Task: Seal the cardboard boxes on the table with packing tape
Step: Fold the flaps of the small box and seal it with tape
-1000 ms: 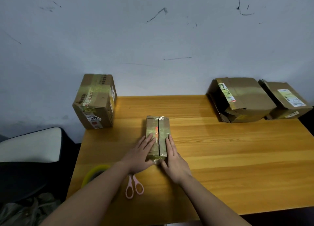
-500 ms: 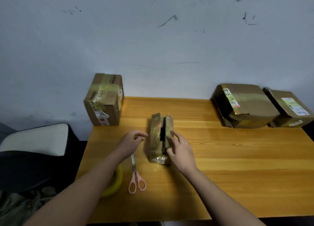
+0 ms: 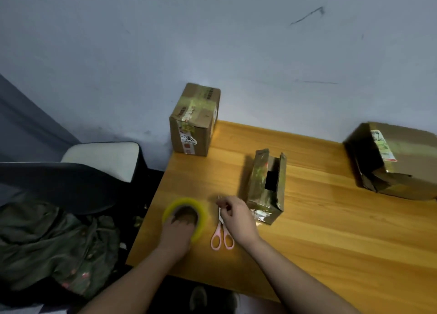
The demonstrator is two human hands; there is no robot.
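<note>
Near the wooden table's (image 3: 331, 231) left edge, the left hand (image 3: 176, 231) grips the yellow tape roll (image 3: 185, 215), fingers apparently curled into its core, while the right hand (image 3: 236, 215), loosely curled and holding nothing, hovers over pink scissors (image 3: 222, 238) beside the unsealed small box (image 3: 266, 186).

A: Obs. 1, head view. Both forearms bare to the frame's lower edge; no sleeve or cuff showing on either.

B: Wrists?

A: No watch, band or bracelet on either. Bare left hand (image 3: 176, 232): no glove, no ring that I can make out. Bare right hand (image 3: 237, 216): the same, short nails.

B: Anything below the table edge?

A: A dark, rounded shoe toe (image 3: 198, 298), too dim for colour or detail.
</note>
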